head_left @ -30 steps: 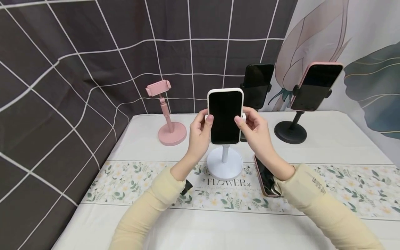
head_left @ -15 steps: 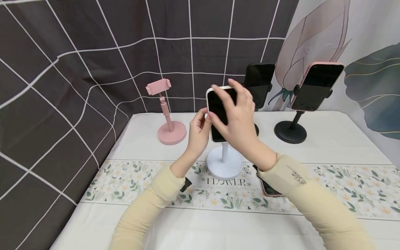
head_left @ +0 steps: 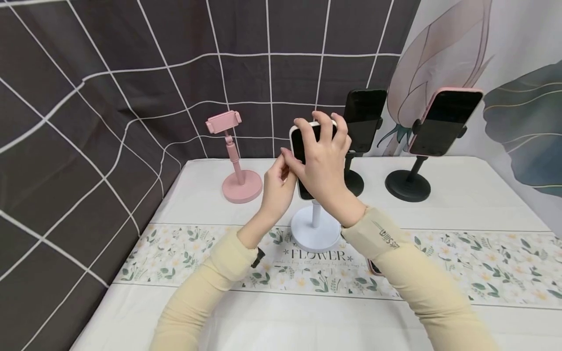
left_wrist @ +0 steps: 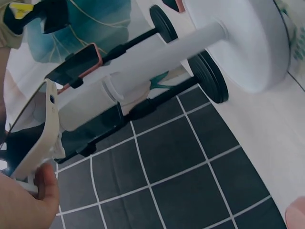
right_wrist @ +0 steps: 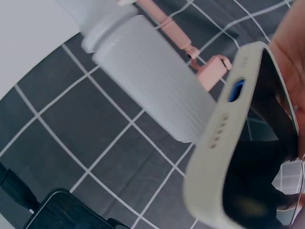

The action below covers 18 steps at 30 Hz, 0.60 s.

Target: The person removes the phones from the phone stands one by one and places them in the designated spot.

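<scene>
A phone in a white case stands upright in a white phone stand at the middle of the table. At the phone's left edge my left hand pinches the stand's white clamp, its fingers bent around the small white end in the left wrist view. My right hand lies across the screen, fingers spread up to the top edge and thumb reaching left to my left fingertips. Much of the screen is hidden behind it. The right wrist view has the phone's bottom edge close up, beside the stand's thick post.
A pink phone stand without a phone is at the left. Behind stand a black phone and a pink-cased phone, each on a black stand. Another phone lies flat, mostly under my right sleeve. A floral runner crosses the table.
My right hand has left the phone's right edge and swung left across the screen, its thumb now at the left edge. My left hand stays at the clamp.
</scene>
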Motion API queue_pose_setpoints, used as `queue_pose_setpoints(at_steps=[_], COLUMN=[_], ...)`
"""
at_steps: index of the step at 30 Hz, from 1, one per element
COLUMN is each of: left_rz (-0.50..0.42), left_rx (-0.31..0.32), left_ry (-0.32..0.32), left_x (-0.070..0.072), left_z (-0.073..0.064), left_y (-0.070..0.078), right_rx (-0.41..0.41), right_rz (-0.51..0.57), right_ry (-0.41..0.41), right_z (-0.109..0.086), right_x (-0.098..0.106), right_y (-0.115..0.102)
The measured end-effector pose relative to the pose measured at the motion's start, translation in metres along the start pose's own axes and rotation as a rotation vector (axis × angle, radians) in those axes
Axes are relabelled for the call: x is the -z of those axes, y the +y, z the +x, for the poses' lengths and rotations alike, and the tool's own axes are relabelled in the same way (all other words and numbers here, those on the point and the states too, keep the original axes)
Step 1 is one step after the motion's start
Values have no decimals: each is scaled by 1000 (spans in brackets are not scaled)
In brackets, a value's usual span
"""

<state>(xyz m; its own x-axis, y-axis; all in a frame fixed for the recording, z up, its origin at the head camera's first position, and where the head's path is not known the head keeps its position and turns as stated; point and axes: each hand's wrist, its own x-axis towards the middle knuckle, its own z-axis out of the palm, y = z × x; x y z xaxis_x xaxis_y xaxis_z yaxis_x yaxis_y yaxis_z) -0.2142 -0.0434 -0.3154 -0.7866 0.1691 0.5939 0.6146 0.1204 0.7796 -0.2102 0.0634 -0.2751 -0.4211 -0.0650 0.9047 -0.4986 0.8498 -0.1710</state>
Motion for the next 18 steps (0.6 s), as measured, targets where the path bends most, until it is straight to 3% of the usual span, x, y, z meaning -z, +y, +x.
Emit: queue_pose_setpoints(at_steps=[9,14,18], left_rz=[38,200,378], left_rx=[-57,-84,-179], left_ry=[-108,-221,-293], left_x=[16,21,28], left_z=[-1,7,14], left_y=[-16,-21,-20], right_rx=[21,76,127], right_rz=[15,-2,-52], right_ry=[42,72,60], right_z=[5,4,6], right_x=[-4,-7,-7], right_y=[0,4,5])
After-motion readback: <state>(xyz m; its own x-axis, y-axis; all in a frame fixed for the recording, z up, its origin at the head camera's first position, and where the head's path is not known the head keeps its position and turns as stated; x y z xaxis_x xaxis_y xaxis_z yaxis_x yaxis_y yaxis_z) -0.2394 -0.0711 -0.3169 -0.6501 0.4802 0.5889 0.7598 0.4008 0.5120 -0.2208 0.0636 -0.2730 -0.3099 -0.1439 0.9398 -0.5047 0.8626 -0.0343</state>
